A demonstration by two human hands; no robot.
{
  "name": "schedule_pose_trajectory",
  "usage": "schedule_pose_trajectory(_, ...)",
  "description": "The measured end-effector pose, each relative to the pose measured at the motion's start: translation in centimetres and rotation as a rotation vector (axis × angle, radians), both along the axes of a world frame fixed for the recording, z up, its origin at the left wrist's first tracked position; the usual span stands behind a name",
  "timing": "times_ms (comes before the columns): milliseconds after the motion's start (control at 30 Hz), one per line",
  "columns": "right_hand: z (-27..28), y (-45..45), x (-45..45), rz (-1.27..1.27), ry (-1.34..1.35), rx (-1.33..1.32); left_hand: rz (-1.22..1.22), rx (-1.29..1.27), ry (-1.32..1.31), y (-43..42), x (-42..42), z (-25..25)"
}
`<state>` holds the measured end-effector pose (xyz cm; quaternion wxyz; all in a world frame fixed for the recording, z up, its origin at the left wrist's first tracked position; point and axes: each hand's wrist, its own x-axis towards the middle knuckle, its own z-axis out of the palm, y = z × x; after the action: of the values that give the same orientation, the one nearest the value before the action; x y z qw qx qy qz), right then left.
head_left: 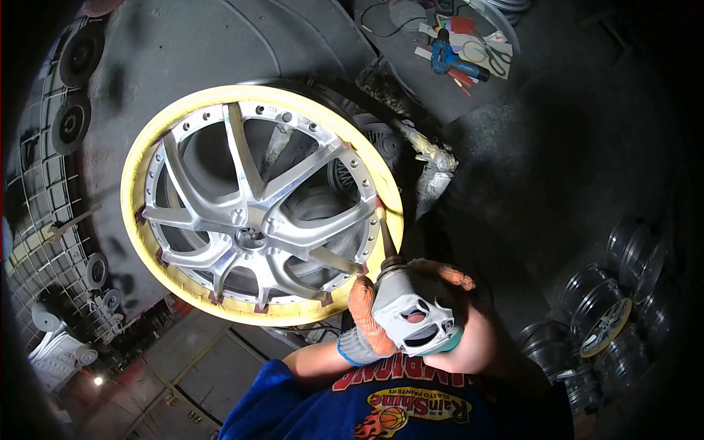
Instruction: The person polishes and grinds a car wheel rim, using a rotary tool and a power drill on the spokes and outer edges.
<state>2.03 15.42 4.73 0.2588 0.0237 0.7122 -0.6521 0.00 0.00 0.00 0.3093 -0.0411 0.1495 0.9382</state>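
Note:
A silver multi-spoke wheel rim [253, 183] fills the middle of the view, its outer lip wrapped in yellow tape [130, 198]. Small dark reddish patches sit along the inner edge of the tape at several spoke ends. My left hand [367, 319], in a grey and orange glove, is closed against the left side of a white-grey die grinder [414, 315]. Around the tool's right side and rear wraps my right hand [473, 330], with orange covering on its fingers. The grinder's narrow tip reaches a spoke end at the rim's right edge; whether it spins cannot be told.
A blue cordless drill [451, 59] and scissors [493, 57] lie on a round surface at the top right. Several wheel rims [605, 323] are stacked at the lower right. Along the left runs a wire rack [37, 176] with round discs hanging on it.

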Motion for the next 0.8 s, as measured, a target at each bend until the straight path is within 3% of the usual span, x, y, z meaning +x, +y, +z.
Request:
schedule_pose_trajectory(100, 0.3, 0.0, 0.2, 0.056, 0.034, 0.058, 0.047, 0.017, -0.088, -0.2, 0.3, 0.4)
schedule_pose_trajectory(167, 0.2, -0.3, 0.2, 0.021, 0.087, 0.052, -0.127, -0.155, -0.103, -1.0, -0.5, 0.6)
schedule_pose_trajectory(200, 0.1, -0.3, 0.3, 0.020, 0.091, 0.055, -0.097, -0.234, 0.061, -1.2, -0.4, 0.2)
schedule_pose_trajectory(667, 0.0, -1.1, 0.6, 0.021, 0.093, 0.139, -0.061, -0.189, 0.091, -1.6, -1.1, 0.1)
schedule_pose_trajectory(800, 0.3, -1.0, 0.3, 0.048, 0.101, 0.130, -0.130, -0.115, -0.043, -2.2, -1.0, 0.3)
